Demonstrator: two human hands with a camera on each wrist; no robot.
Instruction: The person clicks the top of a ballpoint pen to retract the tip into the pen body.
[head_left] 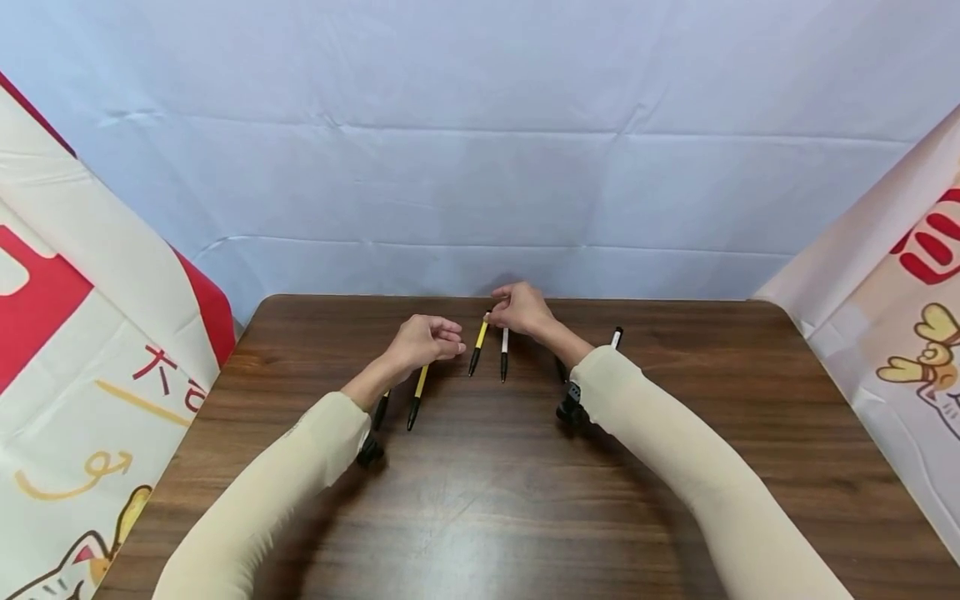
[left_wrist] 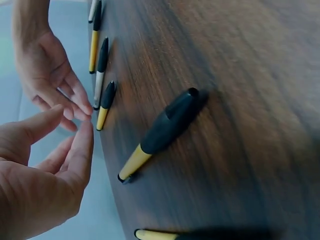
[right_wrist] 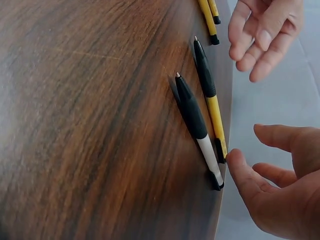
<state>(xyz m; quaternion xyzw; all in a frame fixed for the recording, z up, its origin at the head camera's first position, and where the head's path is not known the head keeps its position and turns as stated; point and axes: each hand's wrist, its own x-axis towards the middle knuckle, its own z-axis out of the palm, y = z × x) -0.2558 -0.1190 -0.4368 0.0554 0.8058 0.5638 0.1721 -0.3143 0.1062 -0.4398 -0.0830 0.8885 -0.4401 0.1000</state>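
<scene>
My right hand [head_left: 522,310] is at the far part of the table, its fingers beside the clip end of a yellow pen [head_left: 480,346] with a black grip. In the right wrist view, a fingertip of that right hand [right_wrist: 282,175] is close to or touching that yellow pen [right_wrist: 215,115]; thumb and fingers are apart. A white pen [head_left: 505,358] lies alongside. My left hand [head_left: 426,340] hovers with loosely bent fingers above another yellow pen [head_left: 418,396], holding nothing. The left wrist view shows the left hand [left_wrist: 47,175] with thumb and fingers apart.
A further pen [head_left: 382,408] lies partly hidden beneath the left wrist. Near the right forearm are a dark pen tip [head_left: 561,369] and a white pen [head_left: 617,337], both partly covered. The brown wooden table [head_left: 465,517] ends at a pale cloth backdrop [head_left: 480,192].
</scene>
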